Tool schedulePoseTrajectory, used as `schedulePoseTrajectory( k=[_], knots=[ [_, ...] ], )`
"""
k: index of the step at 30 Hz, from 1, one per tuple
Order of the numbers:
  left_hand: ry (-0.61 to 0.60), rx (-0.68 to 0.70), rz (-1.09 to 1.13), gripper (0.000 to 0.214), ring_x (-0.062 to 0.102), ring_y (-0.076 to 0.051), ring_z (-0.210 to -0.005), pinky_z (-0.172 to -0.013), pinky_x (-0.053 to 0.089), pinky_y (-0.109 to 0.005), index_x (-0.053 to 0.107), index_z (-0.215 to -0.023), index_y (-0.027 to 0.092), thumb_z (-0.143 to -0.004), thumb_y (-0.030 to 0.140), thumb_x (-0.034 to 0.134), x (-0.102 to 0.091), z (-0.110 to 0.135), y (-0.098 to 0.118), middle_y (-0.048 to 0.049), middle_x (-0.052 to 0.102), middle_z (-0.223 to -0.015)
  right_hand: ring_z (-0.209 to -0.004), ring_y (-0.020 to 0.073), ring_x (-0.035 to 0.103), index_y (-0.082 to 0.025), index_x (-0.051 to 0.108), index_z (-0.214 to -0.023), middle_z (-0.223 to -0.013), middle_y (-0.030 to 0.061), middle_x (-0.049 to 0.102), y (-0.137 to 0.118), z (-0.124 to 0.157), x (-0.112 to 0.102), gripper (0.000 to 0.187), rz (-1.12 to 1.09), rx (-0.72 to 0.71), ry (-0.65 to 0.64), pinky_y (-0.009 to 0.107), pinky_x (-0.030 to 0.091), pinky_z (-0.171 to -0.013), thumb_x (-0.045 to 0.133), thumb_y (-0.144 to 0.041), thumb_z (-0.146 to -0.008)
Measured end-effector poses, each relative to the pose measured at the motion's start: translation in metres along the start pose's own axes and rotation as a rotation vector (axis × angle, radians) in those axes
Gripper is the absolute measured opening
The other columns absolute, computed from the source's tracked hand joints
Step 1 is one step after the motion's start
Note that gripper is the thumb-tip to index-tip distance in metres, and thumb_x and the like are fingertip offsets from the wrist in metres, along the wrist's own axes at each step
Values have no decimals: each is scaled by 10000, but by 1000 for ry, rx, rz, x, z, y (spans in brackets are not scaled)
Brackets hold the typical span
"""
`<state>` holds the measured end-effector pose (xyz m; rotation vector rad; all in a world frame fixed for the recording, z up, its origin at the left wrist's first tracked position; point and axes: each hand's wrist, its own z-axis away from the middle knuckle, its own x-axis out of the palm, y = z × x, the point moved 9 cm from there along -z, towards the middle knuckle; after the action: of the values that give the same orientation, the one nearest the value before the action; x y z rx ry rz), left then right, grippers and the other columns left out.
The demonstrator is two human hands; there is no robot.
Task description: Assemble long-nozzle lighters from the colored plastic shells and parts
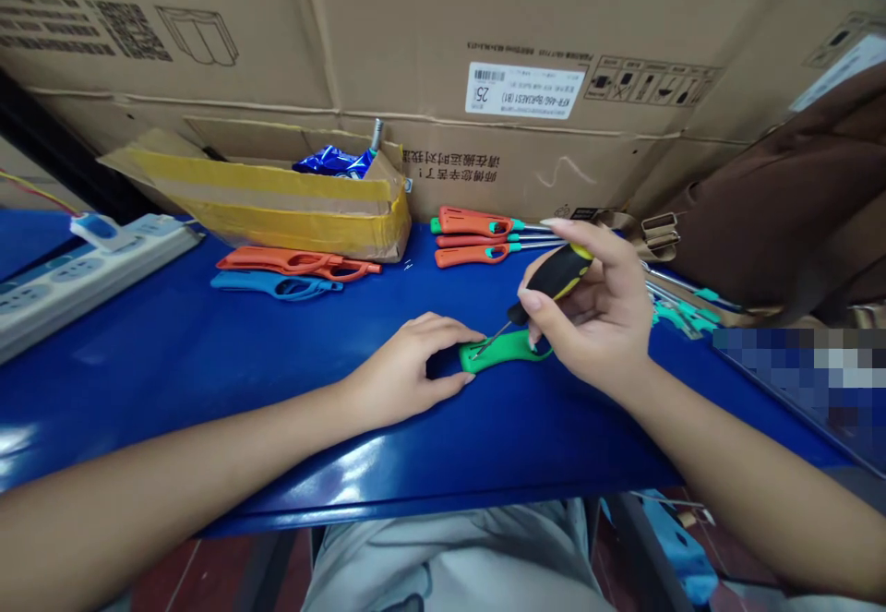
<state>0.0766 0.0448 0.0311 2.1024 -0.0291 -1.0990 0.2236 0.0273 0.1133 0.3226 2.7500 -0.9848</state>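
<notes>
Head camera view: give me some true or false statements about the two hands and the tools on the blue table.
1. The right hand grips a black and yellow screwdriver. True.
2. The left hand steadies a red plastic part. False: it steadies a green plastic part.
3. The screwdriver's metal tip meets the green plastic part. True.
4. A white power strip lies at the right end of the blue table. False: it lies at the left end.
</notes>
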Motion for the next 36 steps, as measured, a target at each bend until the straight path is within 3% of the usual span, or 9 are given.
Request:
schedulePoseTrajectory(
  k=[14, 20, 26, 36],
  knots=[
    [11, -15, 46, 334, 675, -205, -1098, -997, 506, -360, 678, -1178, 202, -856, 224, 762, -3, -1, 2, -36, 748, -1177, -862, 199, 715, -376, 475, -1441, -1234, 75, 654, -6, 3, 5, 531, 79, -60, -70, 304, 646, -574, 658, -264, -955],
    [112, -75, 110, 153, 706, -186, -1025, -955, 531, -327, 721, -987, 186, -841, 209, 762, -11, 0, -3, -38, 762, -1078, -818, 177, 721, -365, 473, -1434, -1283, 79, 637, -7, 2, 1, 524, 80, -55, -34, 287, 642, -567, 655, -250, -956],
    [136, -53, 111, 28, 720, -180, -993, -933, 541, -313, 738, -876, 186, -851, 186, 750, -13, 1, -2, -50, 765, -1057, -766, 158, 707, -342, 519, -1381, -1233, 70, 653, -6, 1, -3, 496, 54, -65, 4, 285, 656, -553, 694, -249, -926],
    [126, -48, 148, 124, 716, -187, -1010, -944, 545, -320, 747, -968, 187, -847, 207, 764, -11, 0, -2, -50, 769, -1062, -744, 154, 708, -359, 520, -1376, -1208, 54, 664, -5, 1, -1, 492, 41, -45, -10, 303, 659, -570, 694, -257, -928]
  ],
)
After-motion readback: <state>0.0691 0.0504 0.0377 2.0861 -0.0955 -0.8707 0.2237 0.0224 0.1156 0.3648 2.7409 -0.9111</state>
